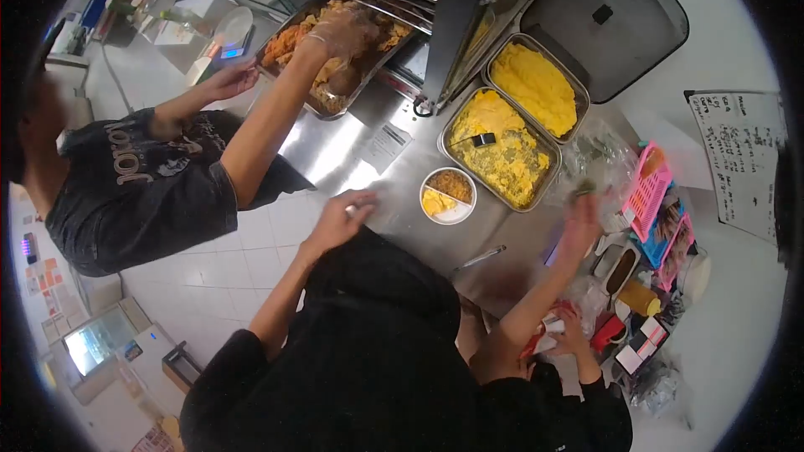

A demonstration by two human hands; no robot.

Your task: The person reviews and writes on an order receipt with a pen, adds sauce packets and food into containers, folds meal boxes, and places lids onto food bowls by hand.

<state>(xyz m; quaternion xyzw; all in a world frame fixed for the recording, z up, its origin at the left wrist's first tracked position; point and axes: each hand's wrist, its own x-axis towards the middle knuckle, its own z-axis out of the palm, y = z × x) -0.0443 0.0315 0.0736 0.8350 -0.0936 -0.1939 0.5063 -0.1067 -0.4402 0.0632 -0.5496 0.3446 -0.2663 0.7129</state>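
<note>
My left hand (347,216) is at the counter's near edge with its fingers loosely apart; a small pale spot shows on it. Motion smears my right hand (580,222), which is over the right part of the counter, beside a clear plastic bag (599,146); a greenish blur shows at its fingertips. Between my hands, a round white bowl (459,211) holds brown and yellow food in separate compartments. Behind it stand a metal tray of crumbly yellow food (494,151) with a black clip or handle in it, and a tray of smooth yellow food (534,88).
A person on the left reaches a gloved hand (343,29) into a food tray (331,105). Another person's hands hold a red and white item (548,326) at lower right. Pink baskets (649,188), an orange-yellow bottle (638,297) and a utensil (481,258) are nearby.
</note>
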